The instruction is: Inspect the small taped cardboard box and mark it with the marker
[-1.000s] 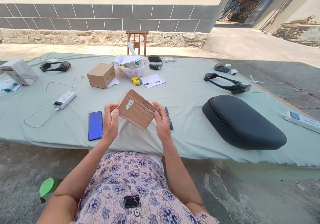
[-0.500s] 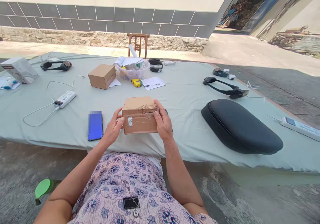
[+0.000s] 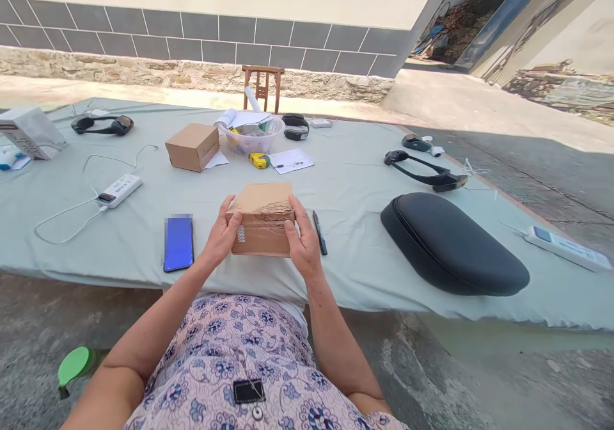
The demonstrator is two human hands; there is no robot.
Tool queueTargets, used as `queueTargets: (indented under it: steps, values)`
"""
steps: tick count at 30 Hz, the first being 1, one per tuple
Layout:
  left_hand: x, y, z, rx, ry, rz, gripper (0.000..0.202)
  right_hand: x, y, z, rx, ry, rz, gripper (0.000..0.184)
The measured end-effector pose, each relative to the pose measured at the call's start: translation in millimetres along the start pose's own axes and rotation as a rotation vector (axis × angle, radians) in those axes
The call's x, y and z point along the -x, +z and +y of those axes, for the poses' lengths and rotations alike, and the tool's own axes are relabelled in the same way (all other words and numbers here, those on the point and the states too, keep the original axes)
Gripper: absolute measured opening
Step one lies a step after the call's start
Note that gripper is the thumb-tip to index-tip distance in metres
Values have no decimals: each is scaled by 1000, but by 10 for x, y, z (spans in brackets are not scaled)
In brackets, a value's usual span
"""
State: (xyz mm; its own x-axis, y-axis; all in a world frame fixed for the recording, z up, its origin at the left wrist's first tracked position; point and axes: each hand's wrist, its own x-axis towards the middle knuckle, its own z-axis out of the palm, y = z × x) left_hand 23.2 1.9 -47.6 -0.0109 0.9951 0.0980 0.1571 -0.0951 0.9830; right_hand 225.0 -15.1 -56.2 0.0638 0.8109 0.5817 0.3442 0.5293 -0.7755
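Note:
A small brown cardboard box (image 3: pixel 263 238) with dark scribbled lines along its front and a patterned sticker is at the table's near edge. My left hand (image 3: pixel 223 233) grips its left side, thumb on the front face. On the opposite side my right hand (image 3: pixel 303 238) holds it, fingers over the right end. Just right of that hand lies a black marker pen (image 3: pixel 320 233). A phone with a blue screen (image 3: pixel 179 242) rests to the left of my left hand.
Behind are another cardboard box (image 3: pixel 192 148), a plastic basin (image 3: pixel 252 141) with papers, a yellow tape measure (image 3: pixel 259 160) and a paper sheet (image 3: pixel 300 162). A black case (image 3: pixel 455 244) stands right, near a headset (image 3: pixel 426 173). A white power bank (image 3: pixel 119 191) with cable lies left.
Both hands have closed in on the box, the left now gripping it more fully. The right hand has shifted left, uncovering the marker pen. The view has moved slightly.

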Motion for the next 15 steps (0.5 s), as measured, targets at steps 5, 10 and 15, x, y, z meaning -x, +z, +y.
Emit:
queueTargets:
  steps: [5,10,15]
  values:
    - [49,-45,-136,197,-56,10,68,14,-32,-39,-13,-45,-40,55]
    - [99,-66,-137,334,-141,56,59,99,-61,25,-15,-12,-78,49]
    - [145,29,-141,492,-177,7,62,56,-56,16,6,-10,-53,46]
